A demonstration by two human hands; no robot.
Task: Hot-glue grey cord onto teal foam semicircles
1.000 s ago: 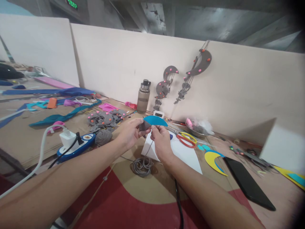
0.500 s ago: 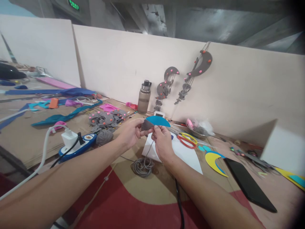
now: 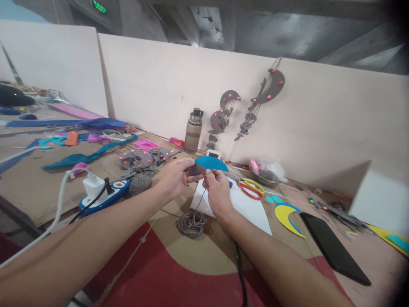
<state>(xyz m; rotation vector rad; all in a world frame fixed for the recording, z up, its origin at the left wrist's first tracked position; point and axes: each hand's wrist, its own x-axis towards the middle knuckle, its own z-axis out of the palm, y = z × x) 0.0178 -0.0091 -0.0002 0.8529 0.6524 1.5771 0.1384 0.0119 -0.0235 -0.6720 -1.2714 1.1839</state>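
My left hand (image 3: 178, 177) pinches a small dark grey felt piece (image 3: 195, 169) between thumb and fingers. My right hand (image 3: 219, 189) has its thumb and fingertips closed at the right end of the same felt piece. Just behind the fingertips shows a blue half-round piece (image 3: 212, 163); whether it is touched I cannot tell. A grey cord runs from below my right hand down to a loose coil (image 3: 191, 224) on the table. White paper (image 3: 249, 209) lies partly hidden under my right hand.
Scissors (image 3: 251, 188) with red and yellow handles lie to the right, near a yellow crescent (image 3: 287, 217) and a black phone (image 3: 334, 247). A bottle (image 3: 193, 132) stands behind. Left are a grey yarn ball (image 3: 140, 184) and a blue power strip (image 3: 119, 194). Crescent garlands (image 3: 271, 87) hang on the wall.
The grey felt piece has tipped slightly down between my fingers, so more of the blue half-round piece shows. Both hands stay almost in place.
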